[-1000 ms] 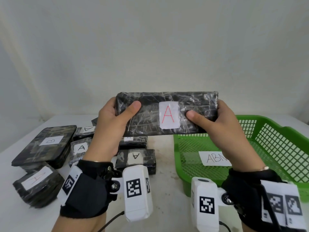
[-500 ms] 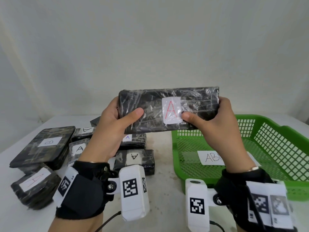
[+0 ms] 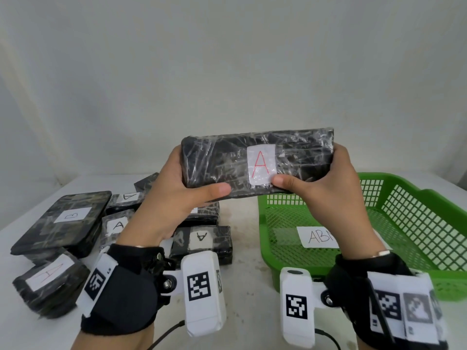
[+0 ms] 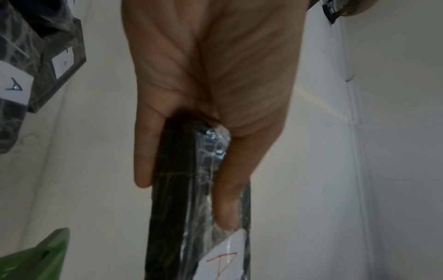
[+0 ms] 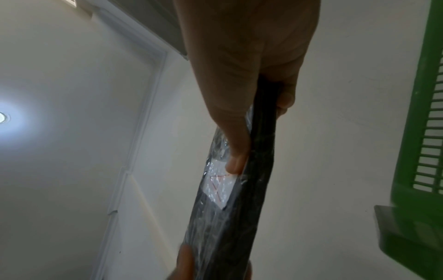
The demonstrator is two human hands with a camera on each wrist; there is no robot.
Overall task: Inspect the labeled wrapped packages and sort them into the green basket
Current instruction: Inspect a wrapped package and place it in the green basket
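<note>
Hands raised side by side, left hand (image 3: 174,195) and right hand (image 3: 326,188) each pinch an end of the black wrapped package (image 3: 257,162) labelled A, thumbs in front, fingers (image 4: 143,151) behind, above the gap between the green basket (image 3: 414,223) and package pile (image 3: 83,228).

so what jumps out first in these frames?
The long black plastic-wrapped package with a red A label, held up centre frame by the left hand and right hand. Below right sits the green mesh basket; at left, more black wrapped packages lie on the table.
</note>
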